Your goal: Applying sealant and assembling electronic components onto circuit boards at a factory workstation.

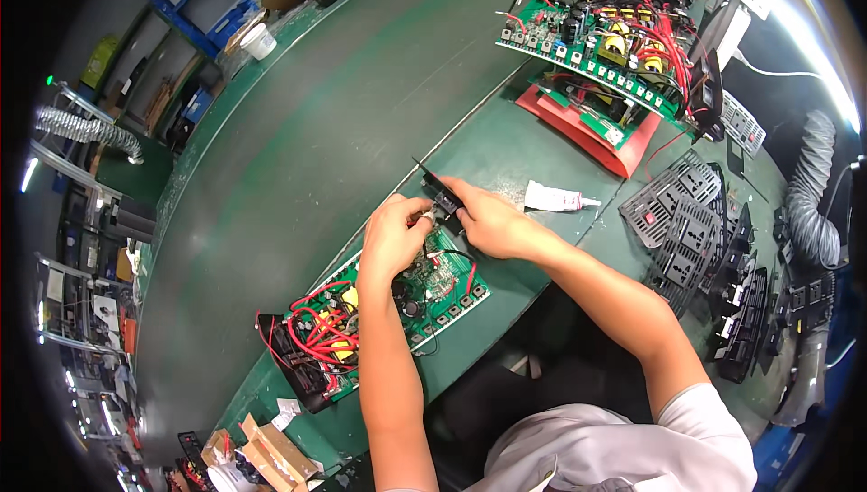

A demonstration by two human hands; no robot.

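Observation:
In front of me a green circuit board (pixel 442 280) lies on the bench, with red wires (pixel 327 325) and yellow-wrapped coils at its left end. A black end panel (pixel 296 370) stands at that end. At the board's far right end my right hand (pixel 488 221) grips another black panel (pixel 440 194), held tilted up on edge. My left hand (pixel 395 232) is closed, its fingertips pinched beside that panel and just over the board. Whatever they pinch is too small and covered to make out.
A white tube (pixel 555 197) lies right of my hands. Beyond it, more wired circuit boards (pixel 587 54) are piled over a red casing (pixel 591 135). Several grey and black slotted panels (pixel 682 221) lie at the right. An opened cardboard box (pixel 275 456) sits at the lower left.

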